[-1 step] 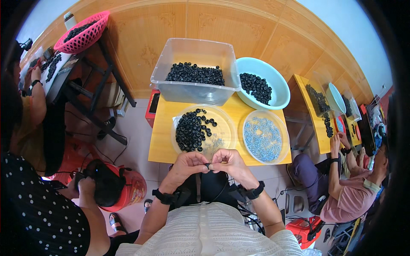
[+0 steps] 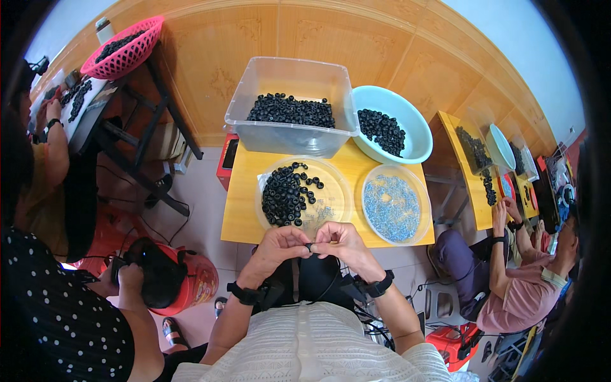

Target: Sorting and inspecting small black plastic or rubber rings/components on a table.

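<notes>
Both hands meet at the near edge of the yellow table. My left hand (image 2: 280, 246) and my right hand (image 2: 340, 243) pinch one small black ring-like part (image 2: 310, 247) between their fingertips; the fingers hide much of it. Just beyond them sits a round clear tray (image 2: 344, 191). It holds a heap of black ring-like parts (image 2: 283, 197) on its left side and a few tiny clear bits (image 2: 323, 213) near the front. Right of that, a round clear tub (image 2: 428, 219) contains many small blue-and-clear pieces (image 2: 391, 207).
Behind the trays stand a clear plastic bin (image 2: 289, 137) and a light blue basin (image 2: 417, 140), both with black parts. The yellow table (image 2: 238, 216) ends close to my hands. People work on either side: one in polka dots (image 2: 70, 305), one in pink (image 2: 515, 305). A red bucket (image 2: 200, 280) stands at left.
</notes>
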Tool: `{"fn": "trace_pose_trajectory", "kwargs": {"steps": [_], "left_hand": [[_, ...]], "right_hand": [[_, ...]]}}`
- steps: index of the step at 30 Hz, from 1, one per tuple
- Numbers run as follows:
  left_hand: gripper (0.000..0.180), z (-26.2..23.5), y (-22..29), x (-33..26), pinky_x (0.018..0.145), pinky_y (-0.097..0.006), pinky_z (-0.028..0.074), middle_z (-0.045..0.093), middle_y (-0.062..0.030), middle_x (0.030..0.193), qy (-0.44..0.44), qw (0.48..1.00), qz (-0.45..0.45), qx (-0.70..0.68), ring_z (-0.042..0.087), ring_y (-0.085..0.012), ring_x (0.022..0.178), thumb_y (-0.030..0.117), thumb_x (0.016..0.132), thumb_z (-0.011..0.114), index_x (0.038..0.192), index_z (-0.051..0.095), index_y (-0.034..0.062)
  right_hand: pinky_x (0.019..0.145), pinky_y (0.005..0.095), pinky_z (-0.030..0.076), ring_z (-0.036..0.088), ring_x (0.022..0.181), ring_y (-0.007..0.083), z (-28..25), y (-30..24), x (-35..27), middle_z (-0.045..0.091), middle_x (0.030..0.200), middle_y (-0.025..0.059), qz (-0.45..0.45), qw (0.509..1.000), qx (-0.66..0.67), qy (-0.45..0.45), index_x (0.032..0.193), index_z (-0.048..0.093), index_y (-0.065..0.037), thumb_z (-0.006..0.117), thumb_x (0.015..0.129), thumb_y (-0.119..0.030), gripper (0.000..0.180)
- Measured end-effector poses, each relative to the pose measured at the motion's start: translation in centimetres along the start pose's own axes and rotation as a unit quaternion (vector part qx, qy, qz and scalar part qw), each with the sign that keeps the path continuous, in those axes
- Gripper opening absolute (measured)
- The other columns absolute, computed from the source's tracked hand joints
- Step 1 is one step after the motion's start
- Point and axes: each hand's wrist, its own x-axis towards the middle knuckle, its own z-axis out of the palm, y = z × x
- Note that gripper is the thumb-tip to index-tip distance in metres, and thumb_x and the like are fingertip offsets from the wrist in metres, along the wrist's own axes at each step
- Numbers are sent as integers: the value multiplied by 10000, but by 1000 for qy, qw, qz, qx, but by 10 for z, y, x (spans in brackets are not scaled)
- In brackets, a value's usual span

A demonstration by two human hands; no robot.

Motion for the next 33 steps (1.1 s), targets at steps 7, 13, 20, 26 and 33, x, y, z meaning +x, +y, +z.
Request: {"fn": "trace_pose_trajectory", "kwargs": {"steps": [7, 13, 20, 26, 33], "left_hand": [[139, -4, -3, -5, 730, -252, 519, 618, -57, 865, 92, 992, 21, -87, 615, -130, 781, -30, 792, 598, 921, 564, 10], [155, -12, -5, -9, 724, -269, 518, 623, -86, 908, 100, 990, 31, -92, 615, -150, 795, -29, 795, 583, 942, 556, 14], [131, -13, 3, -15, 733, -258, 505, 615, -75, 896, 121, 988, 37, -89, 604, -141, 787, -11, 798, 590, 922, 558, 18], [130, -13, 2, -14, 723, -253, 502, 615, -71, 891, 112, 989, 40, -93, 602, -136, 777, -13, 801, 585, 924, 558, 20], [147, -20, -6, -11, 726, -258, 506, 624, -91, 920, 104, 983, 75, -135, 609, -143, 783, -14, 813, 567, 957, 562, 16]], "right_hand": [[585, 299, 475, 598, 651, 164, -16, -15, 72, 619, 725, 93, -140, 931, -309, 138, 820, 650, -23, 629, 730, -38, 95], [716, 391, 475, 595, 793, 337, -31, 1, 148, 609, 805, 187, -223, 804, -528, 154, 829, 648, -4, 565, 654, 31, 197], [696, 403, 487, 605, 756, 357, -30, 4, 163, 616, 772, 209, -168, 759, -620, 108, 804, 653, -10, 573, 650, -9, 173], [605, 319, 499, 619, 635, 181, -40, -9, 145, 629, 725, 108, -97, 904, -407, 93, 826, 637, 18, 567, 735, -14, 119], [694, 249, 530, 632, 722, 145, -27, -28, 72, 632, 816, 88, 15, 999, -45, 0, 920, 613, 36, 576, 814, -14, 122]]}}
